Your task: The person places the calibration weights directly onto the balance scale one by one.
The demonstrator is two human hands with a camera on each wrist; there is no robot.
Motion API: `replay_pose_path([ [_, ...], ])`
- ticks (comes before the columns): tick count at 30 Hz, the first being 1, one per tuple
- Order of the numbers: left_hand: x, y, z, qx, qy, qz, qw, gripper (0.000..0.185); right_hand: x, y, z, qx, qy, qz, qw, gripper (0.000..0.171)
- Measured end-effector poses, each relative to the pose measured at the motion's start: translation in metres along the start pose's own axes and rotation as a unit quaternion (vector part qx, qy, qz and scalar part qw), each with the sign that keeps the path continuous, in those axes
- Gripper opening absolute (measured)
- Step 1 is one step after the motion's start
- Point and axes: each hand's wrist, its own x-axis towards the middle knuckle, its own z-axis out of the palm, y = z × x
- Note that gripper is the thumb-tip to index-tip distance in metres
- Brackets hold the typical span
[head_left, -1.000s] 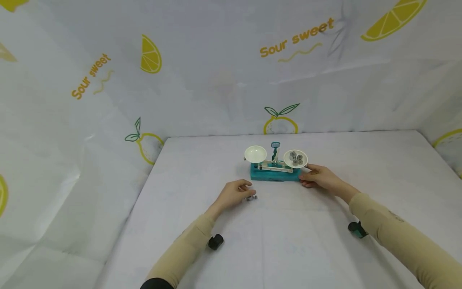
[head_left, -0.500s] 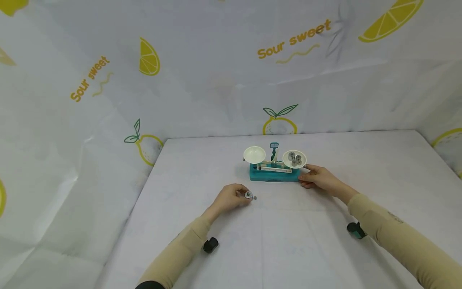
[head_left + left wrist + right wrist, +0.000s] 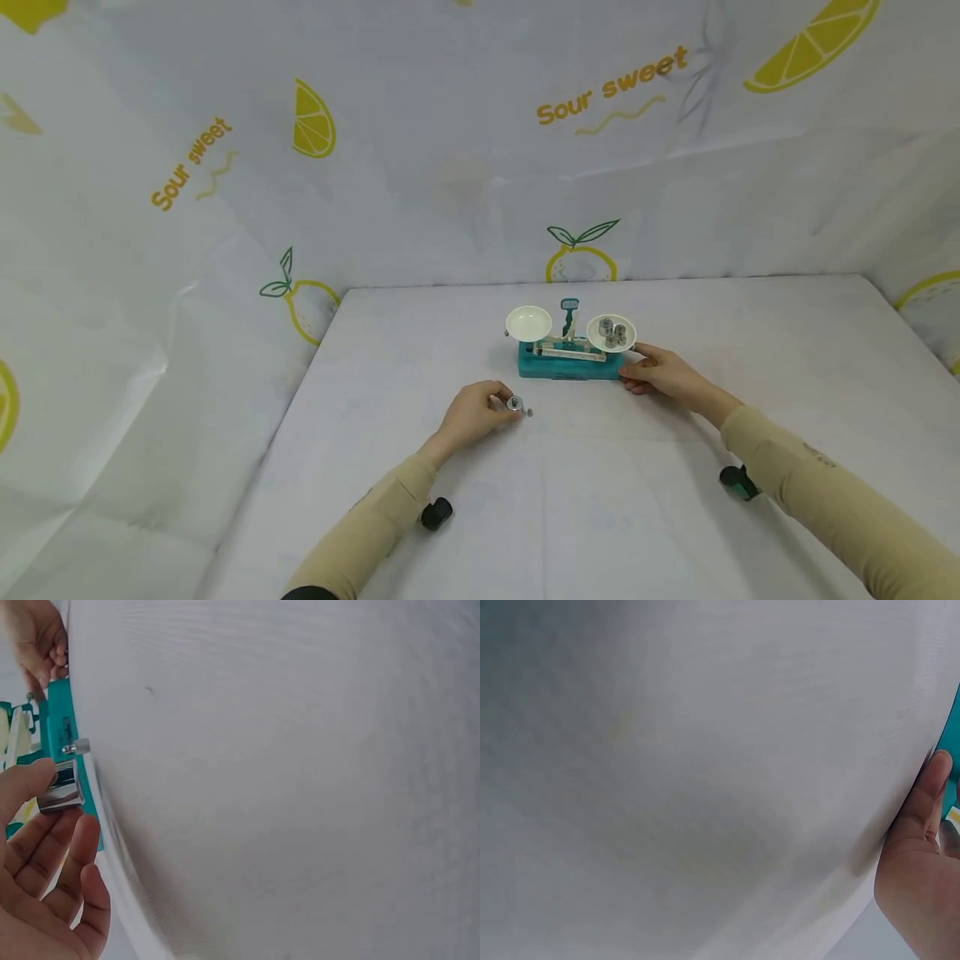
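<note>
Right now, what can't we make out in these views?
- Scale markings: too small in the head view; cut off by the left edge in the left wrist view.
- Weights on the right pan: their count, too small and bunched.
- Right hand: right wrist view shows mostly blurred table; fingers cut off at the right edge.
- Left hand: pinches a weight; its stamp is unreadable.

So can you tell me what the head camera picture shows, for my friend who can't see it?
A left hand pinches a small metal weight above a white table. The right hand rests against a teal balance scale, whose right pan holds more weights.
</note>
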Motion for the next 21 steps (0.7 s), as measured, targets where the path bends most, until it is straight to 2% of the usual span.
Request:
replay_pose_path([
  [6,0.000,0.009,-0.017,-0.018,0.060,0.022,0.9978,0.021,0.001,0.001,0.001,-0.005,0.001,-0.003,1.000,0.080],
  [11,0.007,0.023,-0.036,-0.024,0.122,0.056,0.9906,0.026,0.001,-0.001,0.000,-0.013,0.003,-0.007,1.000,0.081],
  [14,0.013,0.031,-0.045,-0.039,0.152,0.065,0.9855,0.029,0.000,-0.002,0.000,-0.018,0.004,-0.006,1.000,0.082],
  [17,0.020,0.039,-0.052,-0.053,0.171,0.068,0.9814,0.029,-0.001,-0.002,0.000,-0.024,0.006,-0.004,1.000,0.083],
  [21,0.030,0.046,-0.056,-0.060,0.181,0.063,0.9796,0.029,-0.001,-0.001,0.002,-0.026,0.007,-0.002,1.000,0.083],
])
